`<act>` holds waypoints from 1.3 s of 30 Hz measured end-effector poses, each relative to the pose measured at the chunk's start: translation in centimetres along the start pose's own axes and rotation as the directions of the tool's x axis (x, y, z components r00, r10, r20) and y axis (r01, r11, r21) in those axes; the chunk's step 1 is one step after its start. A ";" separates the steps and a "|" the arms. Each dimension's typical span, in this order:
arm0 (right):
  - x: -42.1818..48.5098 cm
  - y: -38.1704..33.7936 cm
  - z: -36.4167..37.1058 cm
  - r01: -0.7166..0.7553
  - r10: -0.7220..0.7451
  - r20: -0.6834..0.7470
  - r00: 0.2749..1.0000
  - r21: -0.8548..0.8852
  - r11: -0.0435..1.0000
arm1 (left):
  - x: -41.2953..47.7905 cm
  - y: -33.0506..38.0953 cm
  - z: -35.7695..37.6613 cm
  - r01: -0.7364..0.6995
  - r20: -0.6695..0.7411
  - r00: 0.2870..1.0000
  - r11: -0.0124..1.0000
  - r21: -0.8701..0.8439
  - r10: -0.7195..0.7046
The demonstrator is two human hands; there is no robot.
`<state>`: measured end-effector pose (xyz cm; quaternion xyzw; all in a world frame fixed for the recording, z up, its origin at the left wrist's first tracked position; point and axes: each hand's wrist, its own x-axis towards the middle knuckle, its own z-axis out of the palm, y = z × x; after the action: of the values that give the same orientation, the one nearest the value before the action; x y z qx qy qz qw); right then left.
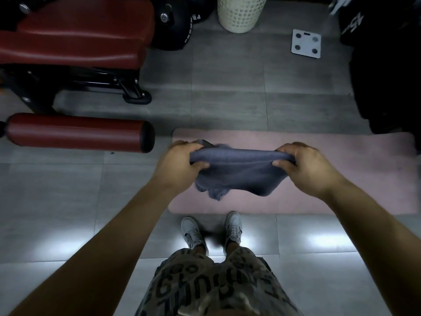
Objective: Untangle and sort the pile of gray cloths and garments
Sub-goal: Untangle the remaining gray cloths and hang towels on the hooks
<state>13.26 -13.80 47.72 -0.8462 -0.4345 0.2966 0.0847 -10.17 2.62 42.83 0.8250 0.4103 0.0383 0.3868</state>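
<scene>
- Here, a gray cloth (pixel 237 172), soft and matte with a fine knit look, pulled into a taut band between the two hands and held in the air.
- Below that band, a rounded sagging pouch, with a crumpled, wrinkled bunch hanging nearer the left hand (pixel 180 163).
- Left hand clenched round the cloth's left end, fingers curled over the top edge, thumb pressed in from below.
- Right hand (pixel 305 167) grasping the opposite end the same way.
- Under and beyond both hands, a flat pink mat (pixel 341 151) with rounded corners, on smooth gray floor tiles (pixel 227 71).
- Out past the left hand, a glossy red padded roller (pixel 77 131), cylindrical, black-capped.
- Far beyond the hands, a cream perforated basket (pixel 239 14) and a white square scale (pixel 306 43).
- Nearer the body than the hands, pale lace-up shoes (pixel 193 231).
</scene>
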 end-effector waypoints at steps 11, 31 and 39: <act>0.0 1.5 0.6 -0.029 0.089 -0.258 0.962 0.230 0.973 | 3.0 0.5 0.6 -0.093 -0.049 0.994 0.986 0.139 0.101; 1.0 23.7 -11.7 0.070 -0.006 -0.116 0.993 0.559 0.826 | 13.4 21.6 19.9 -0.395 0.454 0.821 0.919 0.012 0.347; 6.4 35.4 -19.3 0.119 0.168 -0.375 0.911 0.632 0.766 | 23.6 32.9 26.3 -0.406 0.443 0.807 0.911 -0.066 0.392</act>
<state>51.49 -28.06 46.45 -0.8142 -0.2673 0.2437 0.4541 36.70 -8.63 40.47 0.8851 0.1286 -0.0783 0.4403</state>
